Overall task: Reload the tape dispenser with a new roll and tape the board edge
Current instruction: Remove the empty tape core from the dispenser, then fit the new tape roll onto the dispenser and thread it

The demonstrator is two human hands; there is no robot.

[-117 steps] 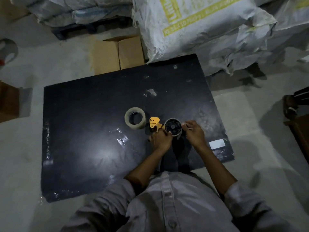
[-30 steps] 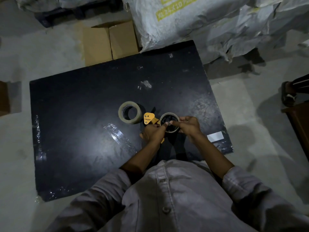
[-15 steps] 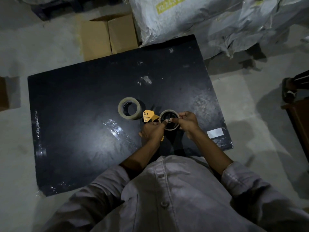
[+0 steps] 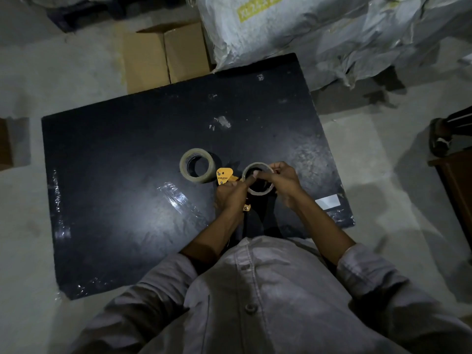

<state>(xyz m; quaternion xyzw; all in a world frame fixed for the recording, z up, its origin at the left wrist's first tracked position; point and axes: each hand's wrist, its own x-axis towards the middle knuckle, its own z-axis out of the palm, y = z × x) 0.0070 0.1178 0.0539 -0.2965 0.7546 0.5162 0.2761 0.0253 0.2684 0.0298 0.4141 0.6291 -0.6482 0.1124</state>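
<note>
A large black board lies flat on the concrete floor. A full roll of pale tape rests on it, just left of my hands. My left hand grips the handle of an orange tape dispenser, whose yellow plate sticks out above my fingers. My right hand pinches a thin, nearly empty tape core by its rim, held at the dispenser's hub. The left index finger touches the core's near-left edge. The hub itself is dark and hard to make out.
A cardboard box sits behind the board's far edge. Big white sacks crowd the far right corner. A white label and strips of clear tape lie on the board. A dark wooden piece stands at the right.
The thin core has come up off the dispenser hub, which showed inside it before; my right hand now holds it by the rim. The camera has also tilted slightly.
</note>
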